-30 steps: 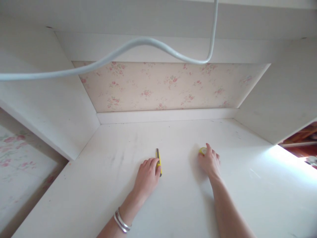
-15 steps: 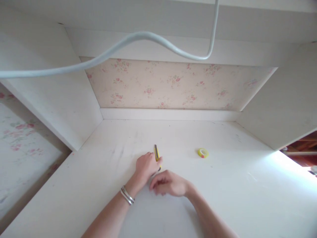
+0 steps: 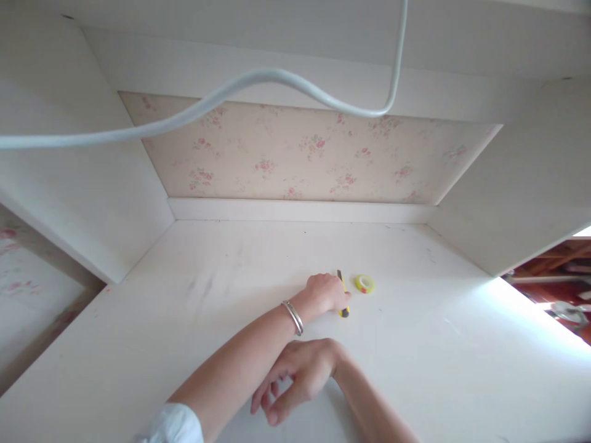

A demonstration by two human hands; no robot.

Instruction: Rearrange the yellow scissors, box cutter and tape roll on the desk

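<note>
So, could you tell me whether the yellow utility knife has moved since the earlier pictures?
Yes. The utility knife under the left hand now lies right beside the tape roll, having slid rightward toward it.

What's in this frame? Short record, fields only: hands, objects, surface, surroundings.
left hand: left hand on the yellow utility knife, fingers curled over it; bracelet on wrist
right hand: right hand above the desk, holding nothing, fingers loosely bent
objects: yellow tape roll lying flat just right of the knife, apart from it
surface: white desk, faint scuff marks
surroundings: floral wallpaper behind; white cable hanging across top
</note>
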